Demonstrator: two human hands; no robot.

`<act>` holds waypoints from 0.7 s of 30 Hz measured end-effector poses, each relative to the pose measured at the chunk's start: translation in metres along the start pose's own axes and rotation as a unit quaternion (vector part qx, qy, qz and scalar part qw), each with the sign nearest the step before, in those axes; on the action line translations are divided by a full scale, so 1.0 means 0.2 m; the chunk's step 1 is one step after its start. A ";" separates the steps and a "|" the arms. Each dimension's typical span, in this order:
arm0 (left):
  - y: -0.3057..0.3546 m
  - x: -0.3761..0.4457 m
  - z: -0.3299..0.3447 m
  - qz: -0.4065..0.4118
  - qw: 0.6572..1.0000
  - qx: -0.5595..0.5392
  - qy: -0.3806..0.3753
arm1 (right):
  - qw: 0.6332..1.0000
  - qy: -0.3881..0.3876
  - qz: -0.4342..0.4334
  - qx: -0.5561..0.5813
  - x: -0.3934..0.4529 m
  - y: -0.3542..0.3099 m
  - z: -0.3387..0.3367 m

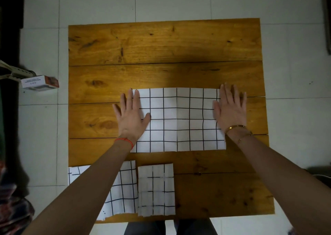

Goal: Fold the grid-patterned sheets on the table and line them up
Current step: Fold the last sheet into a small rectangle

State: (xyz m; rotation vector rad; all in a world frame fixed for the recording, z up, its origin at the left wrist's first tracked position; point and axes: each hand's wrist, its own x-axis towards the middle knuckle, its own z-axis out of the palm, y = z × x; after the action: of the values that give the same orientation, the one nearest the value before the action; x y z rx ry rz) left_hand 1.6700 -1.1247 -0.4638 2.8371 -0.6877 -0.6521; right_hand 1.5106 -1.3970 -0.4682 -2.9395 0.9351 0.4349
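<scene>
The grid sheet (177, 120) lay mid-worktop (161, 45), thin, light paper likely to crease easily, best gripped at its side edges. Left hand (131, 113) and right hand (231, 109) pressed it flat, fingers spread.

Large sheet (179, 120) mid-table (161, 43), folded sheet (156, 190) nearer, third sheet (123, 190) left

- Small cardboard box (39, 82), white with an orange-brown end panel, lying on its side on the floor, just left of the table and apart from it; its print is too small to read.
- Pale tiled floor (197, 2) with thin grout lines, surrounding the table.
- Dark upright furniture edge (10, 5) standing at the far left.
- Patterned fabric (12, 208) showing at the lower left corner.
</scene>
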 end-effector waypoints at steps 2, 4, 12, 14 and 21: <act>0.00 -0.06 0.00 -0.001 0.998 -0.036 0.047 | 0.998 0.038 0.026 0.046 -0.01 -0.03 -0.01; 0.03 -0.13 0.01 0.010 0.995 -0.050 0.083 | 0.992 0.080 0.055 0.080 -0.03 -0.07 -0.01; 0.14 -0.29 0.09 -0.118 0.975 -0.156 0.103 | 0.993 0.082 -0.003 0.083 -0.12 -0.14 -0.02; 0.13 -0.30 0.08 -0.194 0.959 -0.178 0.108 | 0.990 0.085 -0.033 0.111 -0.15 -0.18 -0.02; 0.22 -0.33 0.10 -0.080 0.963 -0.238 0.100 | 0.974 0.070 0.081 0.201 -0.17 -0.20 -0.01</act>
State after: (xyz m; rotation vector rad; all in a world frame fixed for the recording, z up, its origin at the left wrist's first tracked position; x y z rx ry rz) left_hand 1.5899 -1.1333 -0.4458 2.4730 -0.2281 -0.4645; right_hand 1.5073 -1.3447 -0.4590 -2.5613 1.1304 0.0296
